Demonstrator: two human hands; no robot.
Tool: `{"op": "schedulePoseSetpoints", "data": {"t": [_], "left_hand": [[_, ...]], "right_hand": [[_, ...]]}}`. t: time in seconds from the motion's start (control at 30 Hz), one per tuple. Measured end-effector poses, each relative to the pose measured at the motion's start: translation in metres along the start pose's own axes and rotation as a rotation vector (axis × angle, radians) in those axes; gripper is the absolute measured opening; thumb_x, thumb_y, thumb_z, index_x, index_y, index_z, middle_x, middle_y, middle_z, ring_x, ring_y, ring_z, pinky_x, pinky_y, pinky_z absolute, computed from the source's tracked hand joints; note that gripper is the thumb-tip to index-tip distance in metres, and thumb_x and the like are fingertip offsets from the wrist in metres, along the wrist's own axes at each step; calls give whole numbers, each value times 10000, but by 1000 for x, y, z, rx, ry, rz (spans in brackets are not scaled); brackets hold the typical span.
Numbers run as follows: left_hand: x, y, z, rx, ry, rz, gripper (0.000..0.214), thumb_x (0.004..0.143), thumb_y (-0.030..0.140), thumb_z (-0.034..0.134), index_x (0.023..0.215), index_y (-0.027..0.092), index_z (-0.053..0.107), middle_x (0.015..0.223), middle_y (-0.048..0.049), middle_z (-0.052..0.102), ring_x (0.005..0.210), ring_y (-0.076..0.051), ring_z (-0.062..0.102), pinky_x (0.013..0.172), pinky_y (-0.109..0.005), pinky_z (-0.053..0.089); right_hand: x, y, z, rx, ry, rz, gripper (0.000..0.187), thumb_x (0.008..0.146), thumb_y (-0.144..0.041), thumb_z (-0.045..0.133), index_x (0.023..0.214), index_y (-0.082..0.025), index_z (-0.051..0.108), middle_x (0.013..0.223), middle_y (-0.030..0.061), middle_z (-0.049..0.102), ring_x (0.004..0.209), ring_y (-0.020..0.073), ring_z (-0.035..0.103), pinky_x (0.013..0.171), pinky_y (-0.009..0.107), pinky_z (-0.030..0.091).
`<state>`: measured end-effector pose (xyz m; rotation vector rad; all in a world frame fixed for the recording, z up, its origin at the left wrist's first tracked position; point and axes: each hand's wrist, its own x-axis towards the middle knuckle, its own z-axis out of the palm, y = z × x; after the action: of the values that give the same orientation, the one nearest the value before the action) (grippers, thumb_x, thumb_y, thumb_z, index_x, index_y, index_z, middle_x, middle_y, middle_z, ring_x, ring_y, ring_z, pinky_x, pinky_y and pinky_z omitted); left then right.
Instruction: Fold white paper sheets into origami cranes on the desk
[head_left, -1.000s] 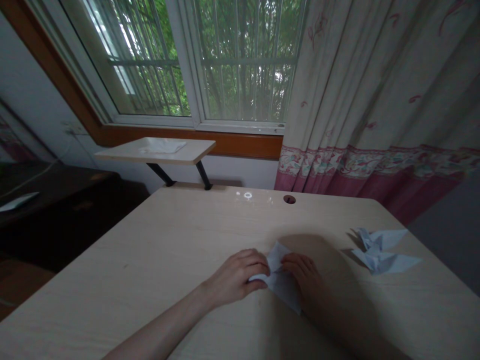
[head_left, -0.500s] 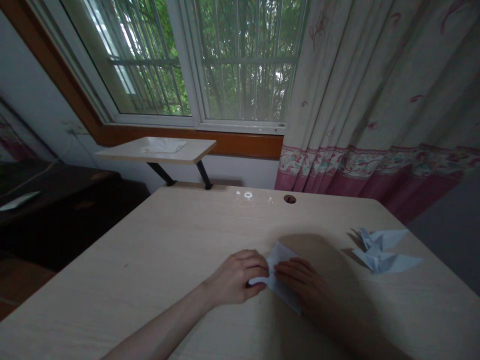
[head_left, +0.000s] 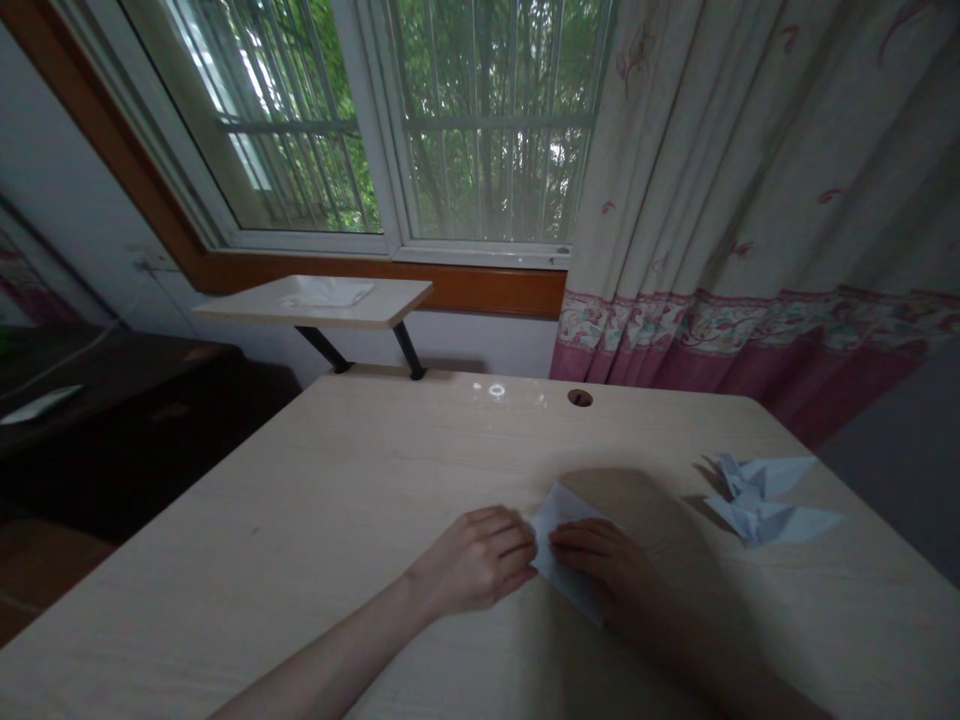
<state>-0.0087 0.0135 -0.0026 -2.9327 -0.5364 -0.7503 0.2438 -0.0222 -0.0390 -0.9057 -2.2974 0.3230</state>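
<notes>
A pale blue sheet of folded paper [head_left: 564, 512] lies flat on the light wooden table [head_left: 322, 500], near its middle front. My left hand [head_left: 474, 562] rests on the paper's left edge with fingers curled, pressing it down. On the paper's right side my right hand [head_left: 600, 565] lies with fingers bent and pressed onto the sheet. Both hands meet over the paper, and much of the sheet is hidden beneath them.
Two finished folded paper figures [head_left: 761, 500] sit at the table's right edge. A cable hole [head_left: 579, 398] is at the table's back. A small raised shelf [head_left: 315, 302] with a white cloth stands back left. A curtain [head_left: 750, 200] hangs behind, and a dark cabinet [head_left: 112, 400] stands to the left.
My left hand's fingers have slid down over the paper's left edge and flattened it. My right hand shifted slightly left, so the fingertips of both hands now meet.
</notes>
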Motion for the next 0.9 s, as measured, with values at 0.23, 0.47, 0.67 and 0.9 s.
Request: {"op": "schedulePoseSetpoints", "data": {"t": [0.23, 0.47, 0.67, 0.9], "left_hand": [[2, 4, 1, 104, 18, 66, 209, 1012, 212, 474, 933, 168, 663, 837, -51, 719, 855, -165, 686, 837, -301, 557], [0, 3, 3, 133, 18, 93, 150, 993, 158, 506, 981, 150, 656, 848, -51, 721, 862, -166, 692, 835, -292, 560], [-6, 1, 8, 139, -8, 95, 174, 995, 122, 478, 1059, 142, 639, 937, -79, 736, 920, -180, 699, 875, -316, 563], [-5, 0, 7, 95, -18, 95, 199, 994, 108, 467, 1118, 139, 620, 981, -96, 740, 951, -186, 701, 894, -323, 567]], "right_hand": [[0, 7, 4, 100, 118, -77, 454, 873, -49, 472, 1237, -281, 615, 1125, 57, 718, 1053, 206, 653, 888, 407, 535], [1, 2, 1, 52, 75, 21, 434, 862, -37, 462, 1185, -251, 657, 1126, 77, 723, 1064, 214, 656, 903, 421, 532], [4, 0, -5, 65, 62, 23, 374, 891, -57, 481, 1162, -236, 667, 1144, 79, 714, 1080, 205, 650, 923, 411, 532], [8, -11, -13, 86, 12, 118, 307, 951, -152, 469, 1158, -253, 672, 1143, 73, 707, 1086, 213, 639, 953, 426, 518]]}}
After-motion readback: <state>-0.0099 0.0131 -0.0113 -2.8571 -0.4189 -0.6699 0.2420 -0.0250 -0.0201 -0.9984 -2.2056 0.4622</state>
